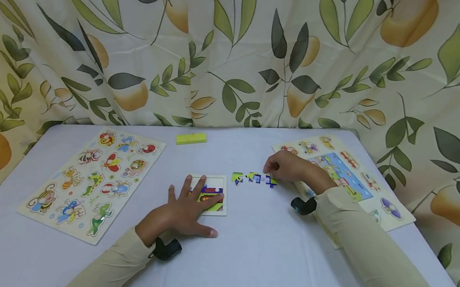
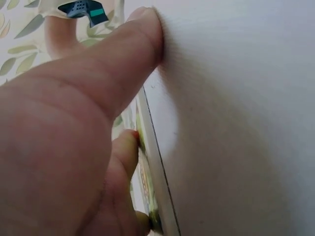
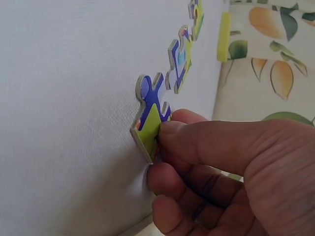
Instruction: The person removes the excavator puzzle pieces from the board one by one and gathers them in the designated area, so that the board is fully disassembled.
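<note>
Closest to the person on this counter (image 1: pixel 252 259) is the left hand (image 1: pixel 184 212): fingers spread out over the puzzle tray (image 1: pixel 225 207), thumb planted on the cloth just off the tray's near edge. It's not gripping anything, just resting there.

A touch farther away there's a short row of loose puzzle pieces (image 1: pixel 237 177), running left to right, roughly in line with the counter's far edge. Its left end sits just beside the tray's right edge.

The right hand (image 1: pixel 287 166) is at the other end of that row, thumb and index pinching the end piece (image 3: pixel 149 120), other fingers curled in. Can't tell if that piece is flat on the cloth or a hair above it.

Imo this is what matters: from those pinching fingers, the tray lies left and a bit nearer the person, with the rest of the row in between. The end piece is blocky with knobs, so no real long axis. Right hand's nearer the pieces, left's got the tray.

The insect board (image 1: pixel 120 202) is toward the counter's left edge, a picture board (image 1: pixel 407 217) is at the right edge, and a green block (image 1: pixel 191 138) is near the far edge.
</note>
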`<state>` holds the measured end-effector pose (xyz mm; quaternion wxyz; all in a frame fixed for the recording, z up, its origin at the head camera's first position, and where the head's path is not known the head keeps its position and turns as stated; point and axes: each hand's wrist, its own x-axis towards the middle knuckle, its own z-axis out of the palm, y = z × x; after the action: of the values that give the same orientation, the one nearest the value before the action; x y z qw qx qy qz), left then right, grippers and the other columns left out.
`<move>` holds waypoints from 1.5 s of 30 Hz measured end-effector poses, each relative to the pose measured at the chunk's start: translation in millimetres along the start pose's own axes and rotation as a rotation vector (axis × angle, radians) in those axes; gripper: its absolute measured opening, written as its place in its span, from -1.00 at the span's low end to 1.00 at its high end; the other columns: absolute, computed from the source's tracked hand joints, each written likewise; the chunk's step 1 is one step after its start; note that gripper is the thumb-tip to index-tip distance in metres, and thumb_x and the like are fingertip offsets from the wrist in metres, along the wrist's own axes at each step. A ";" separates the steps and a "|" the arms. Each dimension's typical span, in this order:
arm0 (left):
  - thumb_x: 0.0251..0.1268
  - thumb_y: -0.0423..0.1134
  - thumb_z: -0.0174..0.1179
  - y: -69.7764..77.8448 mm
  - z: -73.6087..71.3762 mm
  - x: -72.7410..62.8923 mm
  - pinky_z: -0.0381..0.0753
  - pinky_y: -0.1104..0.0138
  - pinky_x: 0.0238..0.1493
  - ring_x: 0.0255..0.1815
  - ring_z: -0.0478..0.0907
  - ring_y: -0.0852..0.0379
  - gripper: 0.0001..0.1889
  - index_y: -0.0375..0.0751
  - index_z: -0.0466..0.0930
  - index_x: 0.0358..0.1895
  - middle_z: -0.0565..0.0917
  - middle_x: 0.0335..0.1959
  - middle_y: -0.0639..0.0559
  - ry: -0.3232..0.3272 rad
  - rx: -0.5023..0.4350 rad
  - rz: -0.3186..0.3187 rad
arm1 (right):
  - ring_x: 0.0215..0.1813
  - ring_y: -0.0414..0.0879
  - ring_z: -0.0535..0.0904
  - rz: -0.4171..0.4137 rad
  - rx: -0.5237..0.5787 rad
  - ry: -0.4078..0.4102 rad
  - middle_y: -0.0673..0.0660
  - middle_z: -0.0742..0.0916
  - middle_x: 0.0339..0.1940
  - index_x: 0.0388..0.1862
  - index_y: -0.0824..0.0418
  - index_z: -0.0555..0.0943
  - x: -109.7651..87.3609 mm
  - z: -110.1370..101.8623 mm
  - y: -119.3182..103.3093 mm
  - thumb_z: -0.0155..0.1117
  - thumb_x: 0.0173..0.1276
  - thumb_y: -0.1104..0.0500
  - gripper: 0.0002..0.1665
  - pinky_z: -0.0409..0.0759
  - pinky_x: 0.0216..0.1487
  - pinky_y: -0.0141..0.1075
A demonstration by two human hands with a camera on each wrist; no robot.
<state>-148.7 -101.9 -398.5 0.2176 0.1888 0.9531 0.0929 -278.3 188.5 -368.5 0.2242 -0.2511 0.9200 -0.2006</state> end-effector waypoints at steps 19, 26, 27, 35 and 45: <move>0.11 0.31 0.27 -5.4 -5.7 -12.1 -0.47 -0.34 0.28 0.49 -0.65 -0.26 -0.13 0.36 0.11 0.51 -0.45 0.56 -0.18 0.072 -0.018 0.057 | -0.06 0.02 0.56 -0.069 0.068 0.112 0.24 0.70 -0.04 0.08 0.38 0.63 4.6 -6.5 -16.9 0.13 0.43 0.36 -0.70 0.52 0.06 -0.10; 0.15 0.25 0.29 -23.2 -17.7 -28.2 -0.45 -0.35 0.27 0.47 -0.66 -0.29 -0.14 0.25 0.14 0.52 -0.49 0.54 -0.24 0.111 -0.055 0.071 | -0.03 -0.02 0.56 -0.103 0.134 0.105 0.21 0.71 0.03 0.10 0.33 0.64 9.4 3.4 -36.1 0.11 0.46 0.29 -0.69 0.50 0.09 -0.10; 0.15 0.25 0.29 -25.1 -18.2 -29.6 -0.44 -0.36 0.27 0.47 -0.66 -0.30 -0.14 0.24 0.13 0.52 -0.49 0.54 -0.25 0.107 -0.059 0.072 | -0.02 -0.03 0.56 -0.111 0.137 0.102 0.21 0.70 0.03 0.10 0.33 0.64 10.7 4.4 -38.2 0.11 0.46 0.29 -0.69 0.50 0.10 -0.09; 0.12 0.30 0.28 -32.2 -11.6 -31.0 -0.39 -0.38 0.26 0.47 -0.59 -0.38 -0.09 0.22 0.11 0.53 -0.44 0.53 -0.35 0.079 -0.084 0.075 | 0.00 -0.04 0.59 -0.188 0.168 0.067 0.21 0.71 0.03 0.11 0.35 0.62 23.2 11.9 -56.3 0.09 0.47 0.28 -0.68 0.51 0.13 -0.13; 0.10 0.39 0.21 -31.0 -1.0 -25.2 -0.39 -0.31 0.32 0.47 -0.64 -0.31 -0.08 0.34 0.04 0.53 -0.47 0.53 -0.32 0.007 -0.089 0.017 | 0.00 -0.10 0.56 -0.225 0.220 0.018 0.11 0.72 0.03 0.09 0.28 0.66 40.9 31.3 -87.6 0.12 0.48 0.24 -0.70 0.51 0.09 -0.22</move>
<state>-138.1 -140.3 -396.1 0.2217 0.1869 0.9471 0.1377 -261.3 88.4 -364.7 0.2182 -0.3246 0.8606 -0.3262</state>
